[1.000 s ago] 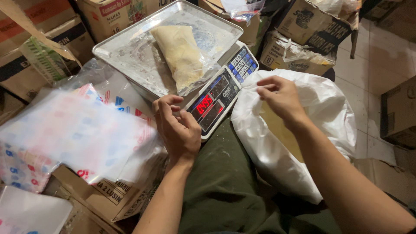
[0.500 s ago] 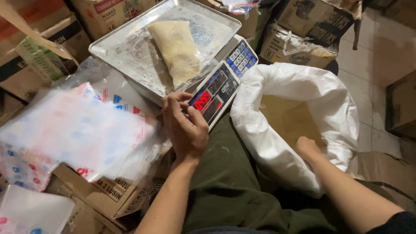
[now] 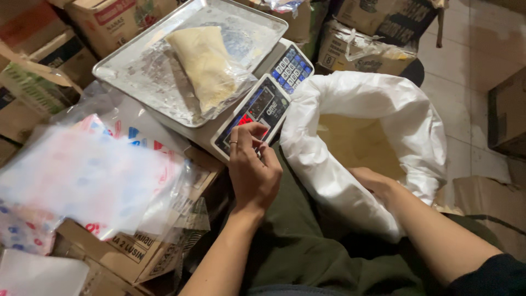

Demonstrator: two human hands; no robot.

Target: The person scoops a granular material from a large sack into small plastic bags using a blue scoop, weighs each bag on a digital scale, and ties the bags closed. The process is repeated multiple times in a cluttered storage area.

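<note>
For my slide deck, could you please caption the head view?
Left hand rests at the scale; right hand reaches into the white sack.

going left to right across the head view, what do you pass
stack of clear printed bags → left hand → white sack → right hand inside the sack → cardboard box at the right edge
</note>
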